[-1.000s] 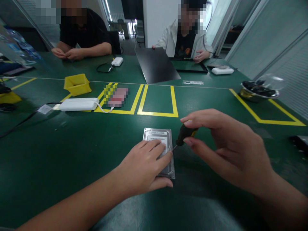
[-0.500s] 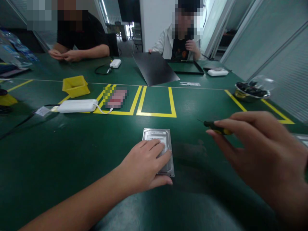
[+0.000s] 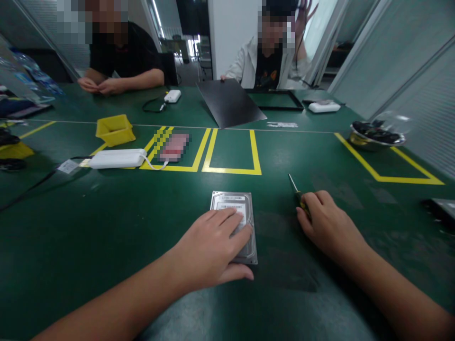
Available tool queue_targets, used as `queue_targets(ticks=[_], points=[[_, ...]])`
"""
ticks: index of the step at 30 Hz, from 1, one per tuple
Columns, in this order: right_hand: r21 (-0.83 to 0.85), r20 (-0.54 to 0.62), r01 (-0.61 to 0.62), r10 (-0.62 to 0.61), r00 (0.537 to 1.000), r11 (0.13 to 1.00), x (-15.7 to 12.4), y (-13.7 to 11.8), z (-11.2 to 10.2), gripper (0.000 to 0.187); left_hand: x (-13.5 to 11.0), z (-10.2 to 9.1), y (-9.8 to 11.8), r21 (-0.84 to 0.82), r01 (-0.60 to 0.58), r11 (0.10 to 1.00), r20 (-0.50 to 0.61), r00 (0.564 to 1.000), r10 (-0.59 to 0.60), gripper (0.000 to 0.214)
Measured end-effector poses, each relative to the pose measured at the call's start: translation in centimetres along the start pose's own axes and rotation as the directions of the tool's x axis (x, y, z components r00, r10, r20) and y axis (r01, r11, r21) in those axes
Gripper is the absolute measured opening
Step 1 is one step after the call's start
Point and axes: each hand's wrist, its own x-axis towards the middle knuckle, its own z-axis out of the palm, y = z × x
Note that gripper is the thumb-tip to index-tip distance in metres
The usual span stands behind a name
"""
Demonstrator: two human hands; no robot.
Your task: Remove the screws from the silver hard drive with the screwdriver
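A silver hard drive lies flat on the green table in front of me. My left hand rests on its near half, fingers spread flat across the label. To the right, my right hand lies low on the table with its fingers curled over the handle of a small screwdriver. The metal shaft sticks out beyond my fingers and points away from me. The handle is mostly hidden under my hand.
Yellow tape outlines mark boxes beyond the drive. A white power strip, a yellow bin and a metal bowl stand farther out. Two people sit across the table; one holds a black panel.
My right hand lifted the screwdriver off the drive's edge, swung right and came down onto the table. My left hand stayed on the drive.
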Motion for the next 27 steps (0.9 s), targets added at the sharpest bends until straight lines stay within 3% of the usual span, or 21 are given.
queue_targets(ticks=[5, 9, 12, 15, 18, 20, 22, 25, 27], points=[[0.004, -0.011, -0.016, 0.016, 1.0, 1.0, 0.3, 0.3, 0.0, 0.024, 0.1, -0.1, -0.3, -0.037, 0.006, 0.999, -0.017, 1.0, -0.007, 0.068], [-0.131, -0.18, 0.111, -0.134, 0.974, 0.985, -0.2, 0.0, -0.7, 0.032, 0.4, -0.8, -0.5, -0.075, 0.004, 0.997, -0.011, 1.0, -0.005, 0.056], [-0.146, -0.354, 0.321, -0.352, 0.866, 0.936, -1.3, -1.2, -1.5, 0.027, 0.4, -1.6, -0.8, -0.076, 0.012, 0.997, -0.008, 1.0, -0.013, 0.035], [0.007, -0.486, 0.555, -0.482, 0.729, 0.832, -2.4, -2.9, -2.3, 0.023, -0.3, -2.4, -1.8, -0.036, 0.064, 0.997, -0.042, 0.997, -0.066, 0.025], [0.176, -0.493, 0.681, -0.536, 0.686, 0.711, -3.2, -4.6, -2.7, 0.028, -1.9, -3.6, -3.9, 0.058, 0.201, 0.978, -0.062, 0.978, -0.198, 0.025], [0.196, -0.47, 0.712, -0.573, 0.672, 0.674, -3.5, -5.3, -2.7, 0.032, -3.5, -4.6, -5.7, 0.119, 0.327, 0.937, -0.027, 0.945, -0.327, 0.025], [0.17, -0.451, 0.726, -0.602, 0.658, 0.666, -3.7, -5.7, -2.5, 0.035, -5.7, -5.4, -7.7, 0.212, 0.475, 0.854, 0.035, 0.87, -0.493, 0.027], [0.148, -0.431, 0.732, -0.623, 0.653, 0.665, -3.9, -5.9, -2.2, 0.035, -10.0, -5.9, -11.4, 0.315, 0.604, 0.732, -0.03, 0.778, -0.628, 0.031], [0.145, -0.417, 0.736, -0.634, 0.651, 0.661, -4.1, -6.0, -2.1, 0.036, -13.2, -5.6, -14.3, 0.326, 0.693, 0.643, -0.16, 0.711, -0.685, 0.033]])
